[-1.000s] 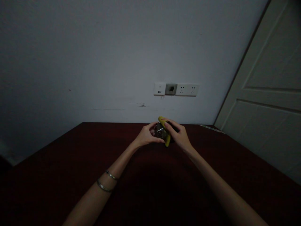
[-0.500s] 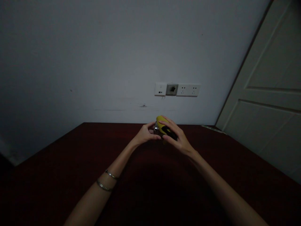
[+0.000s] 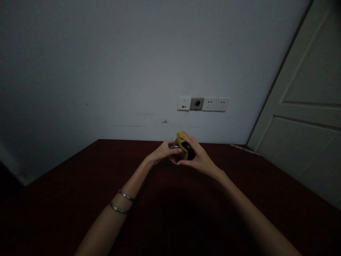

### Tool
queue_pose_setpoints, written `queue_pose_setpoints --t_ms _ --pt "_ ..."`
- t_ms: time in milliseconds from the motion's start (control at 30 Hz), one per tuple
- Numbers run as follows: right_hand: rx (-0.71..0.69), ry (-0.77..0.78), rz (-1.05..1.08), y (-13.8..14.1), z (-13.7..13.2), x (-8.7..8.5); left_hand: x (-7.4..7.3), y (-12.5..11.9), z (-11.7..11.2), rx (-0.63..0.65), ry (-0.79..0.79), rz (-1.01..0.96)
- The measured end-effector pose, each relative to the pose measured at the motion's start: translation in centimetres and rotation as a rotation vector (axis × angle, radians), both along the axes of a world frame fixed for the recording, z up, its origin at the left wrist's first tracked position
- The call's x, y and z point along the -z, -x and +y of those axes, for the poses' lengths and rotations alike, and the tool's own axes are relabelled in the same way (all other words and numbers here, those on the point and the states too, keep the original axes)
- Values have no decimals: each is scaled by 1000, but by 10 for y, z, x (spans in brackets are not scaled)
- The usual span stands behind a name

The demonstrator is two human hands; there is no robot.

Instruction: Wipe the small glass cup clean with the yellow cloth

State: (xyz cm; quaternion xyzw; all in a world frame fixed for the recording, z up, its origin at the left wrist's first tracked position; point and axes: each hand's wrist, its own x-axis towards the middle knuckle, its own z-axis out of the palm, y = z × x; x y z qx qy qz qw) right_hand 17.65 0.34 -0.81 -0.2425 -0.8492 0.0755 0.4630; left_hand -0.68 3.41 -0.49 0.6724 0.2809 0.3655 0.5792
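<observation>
Above the dark red tabletop (image 3: 128,160), my two hands meet in the middle of the view. My right hand (image 3: 198,154) is wrapped around a yellow-and-black object (image 3: 182,138); its curved yellow edge faces left, and its exact kind is unclear in the dim light. My left hand (image 3: 163,152) is closed round a small shiny, silvery or glassy thing (image 3: 176,143) pressed against the yellow edge. Fingers cover most of both things, and whether they are joined I cannot tell. Two bangles (image 3: 118,209) circle my left forearm.
A pale wall (image 3: 133,71) rises behind the tabletop. Sockets and a switch (image 3: 203,104) are set in it above my hands. At the right stands a panelled door (image 3: 306,142). A thin pale strip (image 3: 243,148) lies near the table's far right corner.
My left thumb has moved up across the shiny thing, and my right thumb has shifted lower and left. The yellow-and-black object has turned slightly more upright. The whole view has shifted a little.
</observation>
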Motion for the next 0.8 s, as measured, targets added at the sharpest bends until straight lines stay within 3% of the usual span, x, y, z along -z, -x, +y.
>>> queue_pose_setpoints --t_ms 233,600,800 --pt "-31 14 89 11 -4 -8 -13 8 -8 7 12 47" --pt "-23 -36 206 18 -10 -7 -25 11 -21 29 108 91" --pt "-45 23 255 15 -11 -6 -23 19 -20 166 84 58"
